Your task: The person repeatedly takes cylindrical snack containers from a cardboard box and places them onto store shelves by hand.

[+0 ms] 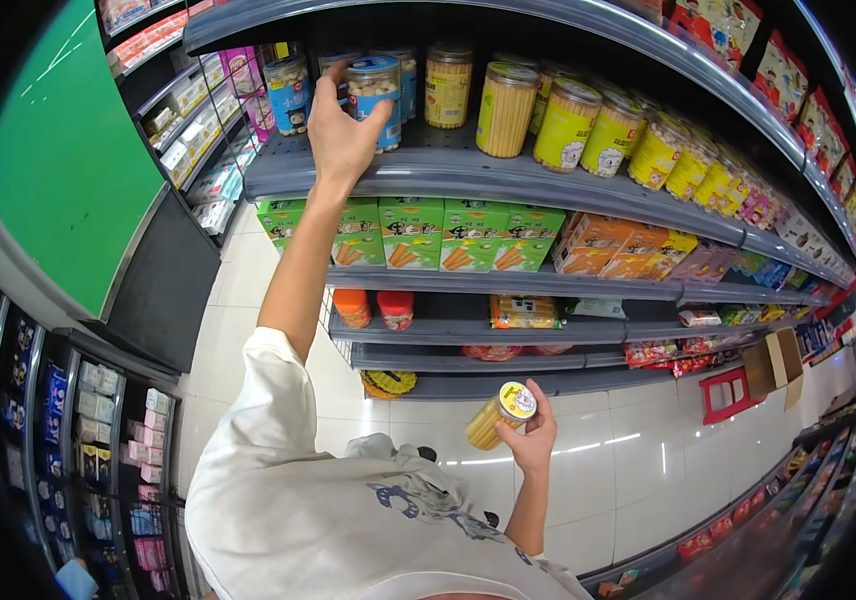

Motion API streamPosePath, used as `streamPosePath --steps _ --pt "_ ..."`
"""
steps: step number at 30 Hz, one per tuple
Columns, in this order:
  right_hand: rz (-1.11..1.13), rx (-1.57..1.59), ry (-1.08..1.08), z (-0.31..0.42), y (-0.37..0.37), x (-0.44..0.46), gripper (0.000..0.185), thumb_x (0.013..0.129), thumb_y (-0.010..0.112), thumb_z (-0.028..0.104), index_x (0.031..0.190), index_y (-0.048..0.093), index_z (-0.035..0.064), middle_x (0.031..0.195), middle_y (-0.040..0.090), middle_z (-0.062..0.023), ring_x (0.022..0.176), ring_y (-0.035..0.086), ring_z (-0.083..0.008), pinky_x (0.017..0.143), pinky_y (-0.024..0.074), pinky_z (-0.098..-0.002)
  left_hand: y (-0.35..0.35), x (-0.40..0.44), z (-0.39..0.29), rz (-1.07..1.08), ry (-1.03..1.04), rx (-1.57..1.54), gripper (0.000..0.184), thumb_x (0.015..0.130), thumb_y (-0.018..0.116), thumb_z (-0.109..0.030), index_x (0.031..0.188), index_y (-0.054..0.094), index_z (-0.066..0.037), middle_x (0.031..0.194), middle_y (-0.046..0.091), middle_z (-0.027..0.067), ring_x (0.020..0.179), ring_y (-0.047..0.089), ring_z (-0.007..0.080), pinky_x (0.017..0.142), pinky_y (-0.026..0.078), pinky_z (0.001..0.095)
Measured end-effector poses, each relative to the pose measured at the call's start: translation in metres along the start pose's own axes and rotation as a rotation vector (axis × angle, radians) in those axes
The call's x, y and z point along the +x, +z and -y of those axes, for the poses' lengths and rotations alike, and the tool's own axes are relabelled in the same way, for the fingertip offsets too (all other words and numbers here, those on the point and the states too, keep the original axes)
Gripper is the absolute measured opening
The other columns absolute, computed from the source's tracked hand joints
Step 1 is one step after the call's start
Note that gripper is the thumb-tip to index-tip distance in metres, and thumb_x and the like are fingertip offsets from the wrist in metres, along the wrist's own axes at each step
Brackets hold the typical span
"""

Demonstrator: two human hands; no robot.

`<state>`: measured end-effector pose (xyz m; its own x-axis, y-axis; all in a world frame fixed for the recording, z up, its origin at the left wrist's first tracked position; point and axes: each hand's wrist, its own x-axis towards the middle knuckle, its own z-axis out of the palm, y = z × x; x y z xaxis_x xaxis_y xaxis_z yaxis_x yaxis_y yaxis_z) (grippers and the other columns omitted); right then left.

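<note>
My left hand (346, 132) is raised to the upper shelf, its thumb and fingers around a blue-labelled jar (375, 98) with a blue lid. Another blue jar (287, 95) stands to its left, and a yellow-labelled jar (448, 85) to its right. Lower down, my right hand (532, 434) grips a tilted jar of yellow sticks (496, 418) with a white and yellow lid. Farther right on the same shelf stand green-labelled jars of sticks (508, 110).
Below the jar shelf (418, 165) are green boxes (413, 235) and orange boxes (598, 245). Two red-lidded jars (396, 309) stand lower. A red stool (726, 396) and an open cardboard box (774, 366) are on the right. A green panel (68, 150) rises at left.
</note>
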<state>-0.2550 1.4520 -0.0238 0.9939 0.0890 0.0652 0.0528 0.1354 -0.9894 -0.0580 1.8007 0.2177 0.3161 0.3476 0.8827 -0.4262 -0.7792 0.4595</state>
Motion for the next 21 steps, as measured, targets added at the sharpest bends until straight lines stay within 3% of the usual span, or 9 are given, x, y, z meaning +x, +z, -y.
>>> streamPosePath --steps 14,16,17,20,21 --pt "0.037 -0.011 -0.026 0.006 0.02 0.013 0.081 0.061 0.076 -0.002 0.134 0.04 -0.0049 0.119 0.055 -0.0127 0.111 0.054 -0.0184 0.098 0.0419 -0.0303 0.004 0.003 0.0 0.068 0.036 0.096 0.069 0.069 0.077 -0.02 0.127 0.046 0.002 0.119 0.053 0.0166 0.103 0.057 0.0268 0.09 0.046 0.0355" --pt "0.015 -0.02 -0.083 0.007 0.022 0.015 0.079 0.061 0.076 -0.001 0.132 0.042 -0.005 0.116 0.057 -0.0126 0.107 0.057 -0.0176 0.094 0.0454 -0.0301 0.0 0.0 -0.006 -0.009 0.115 0.198 0.067 0.07 0.077 -0.019 0.126 0.046 0.002 0.118 0.054 0.016 0.104 0.056 0.0259 0.091 0.044 0.0348" --pt "0.027 -0.043 -0.125 0.007 0.021 0.019 0.081 0.061 0.077 -0.001 0.133 0.041 -0.0052 0.122 0.054 -0.0138 0.112 0.055 -0.0192 0.096 0.0444 -0.0312 -0.004 -0.002 -0.01 -0.045 0.156 0.249 0.067 0.071 0.076 -0.018 0.126 0.046 0.002 0.118 0.054 0.0156 0.105 0.055 0.0255 0.092 0.043 0.0345" --pt "0.01 -0.006 -0.251 0.026 0.033 0.04 0.084 0.06 0.079 -0.001 0.134 0.039 -0.0053 0.129 0.05 -0.015 0.117 0.052 -0.0205 0.099 0.0429 -0.0328 -0.029 -0.035 -0.033 -0.132 0.191 -0.021 0.064 0.069 0.075 -0.018 0.124 0.048 -0.001 0.116 0.052 0.0141 0.1 0.054 0.0312 0.091 0.043 0.037" --pt "0.009 0.024 -0.274 0.034 0.038 0.048 0.086 0.06 0.08 0.0 0.135 0.038 -0.0051 0.131 0.049 -0.0154 0.118 0.051 -0.0209 0.1 0.0423 -0.0333 -0.037 -0.057 -0.043 0.01 0.11 -0.182 0.062 0.069 0.075 -0.017 0.124 0.049 -0.001 0.116 0.053 0.0139 0.101 0.055 0.03 0.091 0.043 0.036"
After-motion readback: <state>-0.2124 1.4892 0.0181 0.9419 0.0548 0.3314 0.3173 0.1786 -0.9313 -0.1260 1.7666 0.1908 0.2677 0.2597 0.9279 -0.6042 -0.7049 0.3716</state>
